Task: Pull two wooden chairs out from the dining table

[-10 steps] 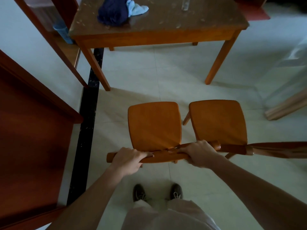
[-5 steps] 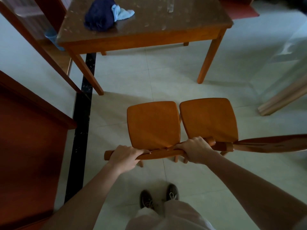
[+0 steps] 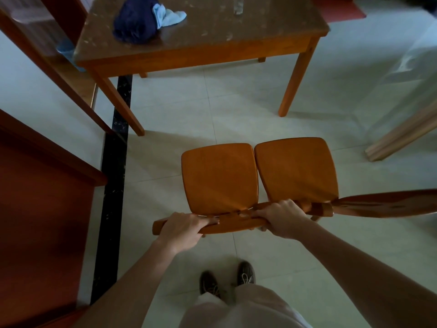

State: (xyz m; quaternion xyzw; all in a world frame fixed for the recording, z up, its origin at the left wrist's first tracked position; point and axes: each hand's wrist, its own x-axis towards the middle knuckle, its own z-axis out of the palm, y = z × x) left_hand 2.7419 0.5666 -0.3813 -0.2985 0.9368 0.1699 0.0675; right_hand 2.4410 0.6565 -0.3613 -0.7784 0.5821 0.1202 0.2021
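Observation:
Two orange wooden chairs stand side by side on the tiled floor, well clear of the dining table (image 3: 236, 52). The left chair (image 3: 218, 177) and the right chair (image 3: 296, 168) have their seats touching. My left hand (image 3: 183, 229) grips the left end of the left chair's top rail. My right hand (image 3: 282, 218) is closed where the two top rails meet; I cannot tell which rail it grips, or whether both. The right chair's backrest runs off to the right edge.
A dark blue cloth (image 3: 136, 18) with a light blue rag (image 3: 169, 16) and a glass (image 3: 238, 5) lie on the table. A dark wooden cabinet (image 3: 42, 209) fills the left side. A pale wooden beam (image 3: 402, 136) leans at right. My shoes (image 3: 227, 280) are below.
The two chair seats, apart a second ago, have closed together and now touch. Both hands keep their grip on the rails while the view shifts slightly.

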